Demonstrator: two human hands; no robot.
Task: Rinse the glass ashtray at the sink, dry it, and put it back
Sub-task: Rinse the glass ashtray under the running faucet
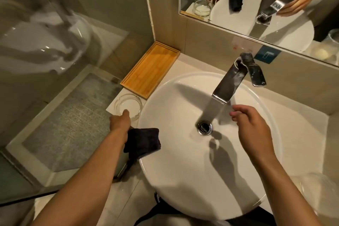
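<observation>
Water runs into the basin point(165, 180); beside it, the left hand point(120, 122), gripping a dark cloth point(142, 141), touches the glass ashtray point(128, 103). The right hand point(251, 124) hovers loosely open, so rinsing seems about to start.

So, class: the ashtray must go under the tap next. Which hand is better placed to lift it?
The left hand: its fingers already touch the glass ashtray on the counter. The right hand hovers empty over the basin.

- The glass ashtray point(128, 105) is clear and colourless.
- The cloth point(142, 141) is near-black.
- The round sink point(165, 101) is plain white.
- The tray point(151, 69) is honey-coloured bamboo with a striped grain.
- The faucet point(232, 80) is shiny chrome.
- The desk point(302, 130) is pale beige.
</observation>
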